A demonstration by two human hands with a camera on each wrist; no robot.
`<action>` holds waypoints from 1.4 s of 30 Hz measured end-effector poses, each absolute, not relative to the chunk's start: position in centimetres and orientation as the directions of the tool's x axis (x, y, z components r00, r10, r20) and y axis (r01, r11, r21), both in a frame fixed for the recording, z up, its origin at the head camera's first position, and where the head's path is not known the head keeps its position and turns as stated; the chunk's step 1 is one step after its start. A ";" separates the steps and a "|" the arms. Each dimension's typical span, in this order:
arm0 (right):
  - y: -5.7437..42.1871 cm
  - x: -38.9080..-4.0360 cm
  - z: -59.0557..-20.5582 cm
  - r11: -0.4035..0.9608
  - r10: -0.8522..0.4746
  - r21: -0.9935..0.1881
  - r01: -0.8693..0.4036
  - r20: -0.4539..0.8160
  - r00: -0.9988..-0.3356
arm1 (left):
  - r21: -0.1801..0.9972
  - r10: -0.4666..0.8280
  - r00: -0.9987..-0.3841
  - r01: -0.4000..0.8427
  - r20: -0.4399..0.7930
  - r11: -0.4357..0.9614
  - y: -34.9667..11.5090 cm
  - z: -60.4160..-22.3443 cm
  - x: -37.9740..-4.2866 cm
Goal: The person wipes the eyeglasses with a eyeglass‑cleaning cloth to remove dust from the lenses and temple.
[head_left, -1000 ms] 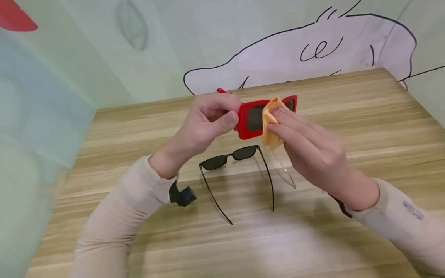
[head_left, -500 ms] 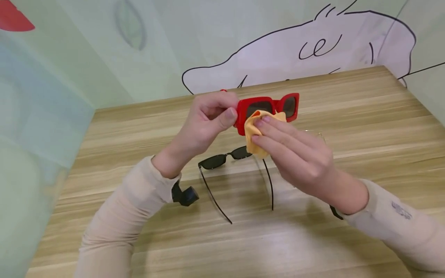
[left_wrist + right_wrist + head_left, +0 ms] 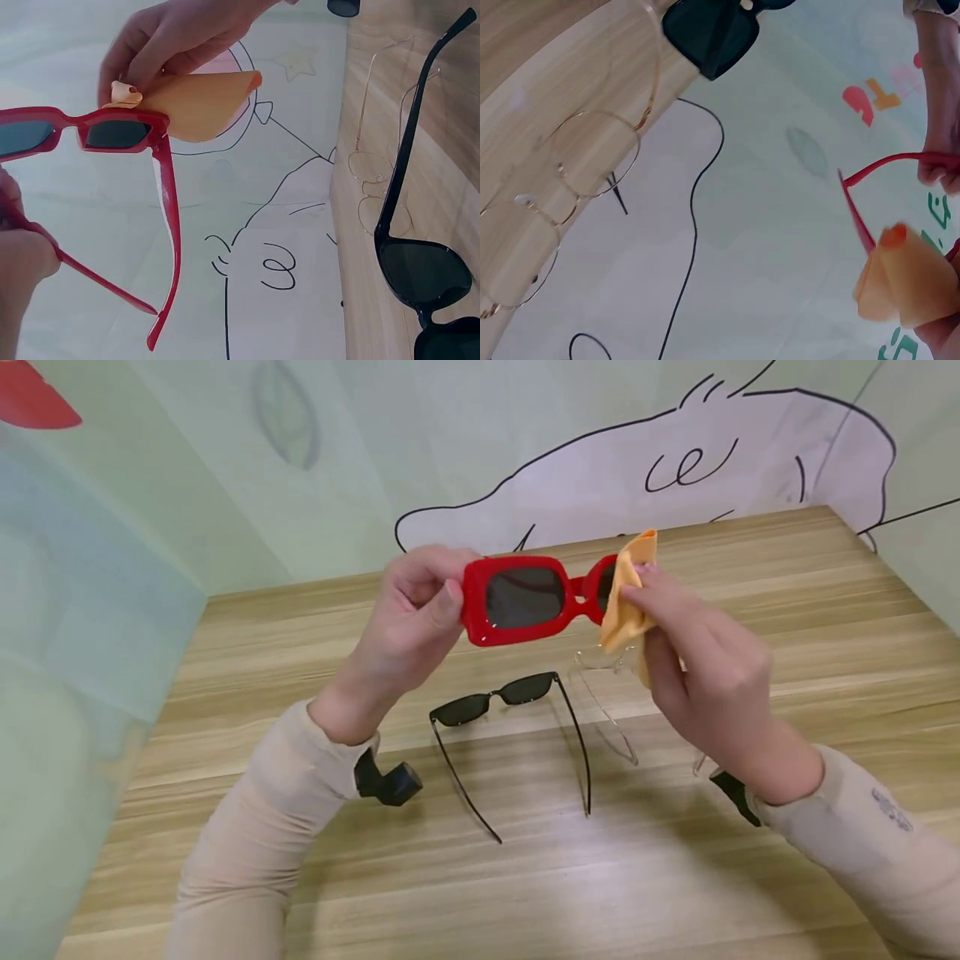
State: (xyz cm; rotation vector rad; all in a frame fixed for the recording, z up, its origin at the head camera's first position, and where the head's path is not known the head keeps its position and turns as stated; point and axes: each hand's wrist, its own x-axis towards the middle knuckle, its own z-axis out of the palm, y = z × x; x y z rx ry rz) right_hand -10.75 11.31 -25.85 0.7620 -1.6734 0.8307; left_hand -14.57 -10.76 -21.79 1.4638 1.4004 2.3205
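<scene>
Red sunglasses point(image 3: 517, 635) are raised above the table, their dark lenses facing me in the head view. My left hand point(image 3: 408, 618) pinches them at the left end of the frame, thumb in front. An orange cleaning cloth point(image 3: 630, 602) is pinched in my right hand point(image 3: 708, 668) and covers the outer part of the right lens. Seen from the left wrist, the cloth point(image 3: 199, 105) lies against the upper corner of the red frame point(image 3: 112, 116), with both temples point(image 3: 169, 217) unfolded.
Black sunglasses point(image 3: 491, 697) lie on the wooden table point(image 3: 375, 877) below the hands, temples spread toward me. Thin wire-rimmed eyeglasses point(image 3: 607, 718) sit to their right, partly hidden by the right hand. A wall point(image 3: 337, 452) with line drawings stands behind the table.
The cloth has gone from the left lens to the right lens with the right hand. The left hand has shifted the red sunglasses slightly left, uncovering the left lens.
</scene>
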 end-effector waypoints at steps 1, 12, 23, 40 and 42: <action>11.1 -10.7 -25.8 0.545 -0.080 -0.148 -0.826 0.971 -0.227 | 0.712 0.477 -0.547 0.381 0.688 -0.590 -10.7 -21.8 -14.6; 10.9 -10.5 -26.8 0.516 -0.185 -0.089 -0.852 0.960 -0.212 | 0.693 0.424 -0.585 0.371 0.691 -0.619 -11.1 -21.8 -15.1; 10.4 -10.3 -26.4 0.495 -0.195 -0.098 -0.863 0.956 -0.220 | 0.692 0.459 -0.559 0.326 0.690 -0.644 -11.0 -21.4 -15.0; 11.2 -10.4 -26.4 0.564 -0.160 -0.204 -0.800 0.924 -0.348 | 0.679 0.475 -0.516 0.340 0.713 -0.650 -10.6 -21.6 -14.6; 11.5 -10.3 -26.7 0.553 -0.184 -0.197 -0.809 0.919 -0.350 | 0.675 0.470 -0.516 0.343 0.716 -0.653 -10.7 -21.6 -14.5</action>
